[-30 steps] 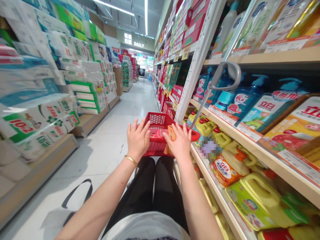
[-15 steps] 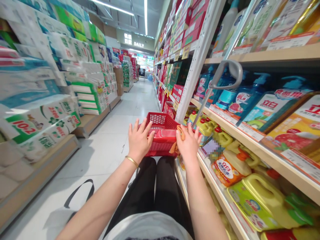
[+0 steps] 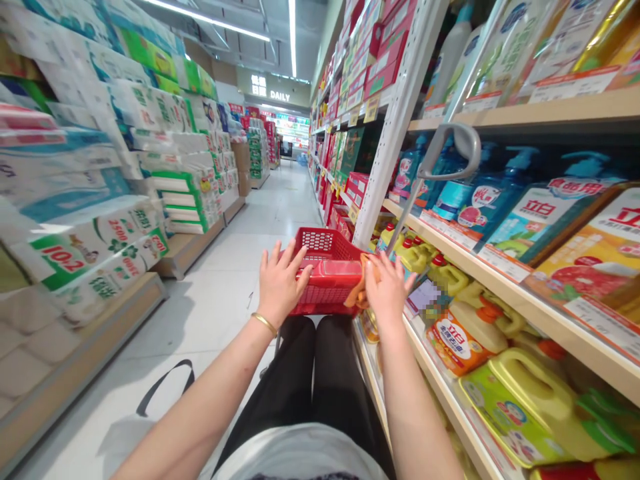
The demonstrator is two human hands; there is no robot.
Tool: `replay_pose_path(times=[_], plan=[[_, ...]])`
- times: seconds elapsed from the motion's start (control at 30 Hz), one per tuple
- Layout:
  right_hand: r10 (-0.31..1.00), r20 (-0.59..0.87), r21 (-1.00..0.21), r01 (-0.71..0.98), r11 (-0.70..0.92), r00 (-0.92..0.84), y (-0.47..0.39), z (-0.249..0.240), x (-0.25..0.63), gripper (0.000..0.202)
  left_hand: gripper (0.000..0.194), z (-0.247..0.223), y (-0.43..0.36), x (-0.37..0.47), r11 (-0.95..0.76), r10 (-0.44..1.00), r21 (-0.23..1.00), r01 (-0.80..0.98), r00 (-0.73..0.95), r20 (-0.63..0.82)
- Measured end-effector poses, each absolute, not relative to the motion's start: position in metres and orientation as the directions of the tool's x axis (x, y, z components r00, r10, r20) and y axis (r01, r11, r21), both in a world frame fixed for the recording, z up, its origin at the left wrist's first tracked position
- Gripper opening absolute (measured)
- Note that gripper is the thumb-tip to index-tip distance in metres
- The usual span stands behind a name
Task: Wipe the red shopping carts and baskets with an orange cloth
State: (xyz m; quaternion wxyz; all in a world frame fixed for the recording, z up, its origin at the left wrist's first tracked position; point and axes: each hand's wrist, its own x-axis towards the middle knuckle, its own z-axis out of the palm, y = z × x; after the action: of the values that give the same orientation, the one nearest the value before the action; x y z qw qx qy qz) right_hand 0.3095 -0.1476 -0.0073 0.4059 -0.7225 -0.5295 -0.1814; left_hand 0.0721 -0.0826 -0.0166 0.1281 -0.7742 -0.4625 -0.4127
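Observation:
In front of my knees is a red perforated plastic basket (image 3: 323, 293), its near rim facing me. My left hand (image 3: 283, 283) is at the left end of that rim, fingers spread, holding nothing; a gold-coloured bangle circles the wrist. At the right end, my right hand (image 3: 387, 287) holds an orange cloth (image 3: 357, 293) under its thumb and palm against the basket. The fingers of this hand stretch forward and apart. Its palm side is hidden.
Shelves with yellow detergent jugs (image 3: 520, 393) and blue pump bottles (image 3: 480, 200) stand close on my right. A grey loop handle on a metal rod (image 3: 405, 217) juts out there. Stacked paper packs (image 3: 95, 253) line the left, a pale bag (image 3: 130, 433) is on the floor.
My right hand has shifted slightly right, carrying the orange cloth along the basket's right end. The left hand stays spread by the rim. The view has turned a little.

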Motion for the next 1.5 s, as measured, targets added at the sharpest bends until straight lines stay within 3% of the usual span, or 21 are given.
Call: replay_pose_path(times=[0.1,0.27,0.33,0.43,0.63,0.97,1.2,1.3,1.5], plan=[[0.592,0.675,-0.449,0.882,-0.144,0.440,-0.142,-0.005,0.307,0.046,0.049,-0.015,-0.084,0.073,-0.527,0.628,0.198,0.826,0.221,0.746],[0.650,0.754,-0.254,0.955,0.153,0.096,-0.136,0.000,0.233,0.040,0.056,-0.002,-0.094,0.079,-0.491,0.640,0.143,0.860,0.245,0.728],[0.654,0.755,-0.210,0.958,0.193,0.034,-0.137,0.000,0.223,0.039,0.057,0.004,-0.097,0.086,-0.520,0.619,0.094,0.849,0.299,0.726],[0.654,0.751,-0.232,0.964,0.128,0.094,-0.143,-0.004,0.254,0.039,0.057,0.011,-0.096,0.098,-0.535,0.624,0.103,0.839,0.310,0.717],[0.578,0.722,-0.378,0.916,-0.132,0.381,-0.144,-0.006,0.342,0.043,0.058,0.007,-0.089,0.109,-0.550,0.637,0.128,0.825,0.315,0.704],[0.677,0.703,-0.164,0.976,-0.141,0.216,-0.148,0.007,0.297,0.051,0.056,0.005,-0.088,0.088,-0.558,0.630,0.115,0.822,0.330,0.703],[0.728,0.666,-0.189,0.981,-0.042,0.160,-0.166,0.012,0.281,0.044,0.056,0.001,-0.069,0.056,-0.603,0.607,0.118,0.789,0.358,0.709],[0.718,0.683,-0.209,0.978,0.018,0.132,-0.167,0.007,0.267,0.058,0.056,0.003,-0.060,0.043,-0.600,0.616,0.105,0.793,0.373,0.694],[0.707,0.701,-0.217,0.972,0.090,0.090,-0.145,0.001,0.250,0.113,0.056,0.005,-0.069,0.057,-0.595,0.626,0.071,0.800,0.407,0.665]])
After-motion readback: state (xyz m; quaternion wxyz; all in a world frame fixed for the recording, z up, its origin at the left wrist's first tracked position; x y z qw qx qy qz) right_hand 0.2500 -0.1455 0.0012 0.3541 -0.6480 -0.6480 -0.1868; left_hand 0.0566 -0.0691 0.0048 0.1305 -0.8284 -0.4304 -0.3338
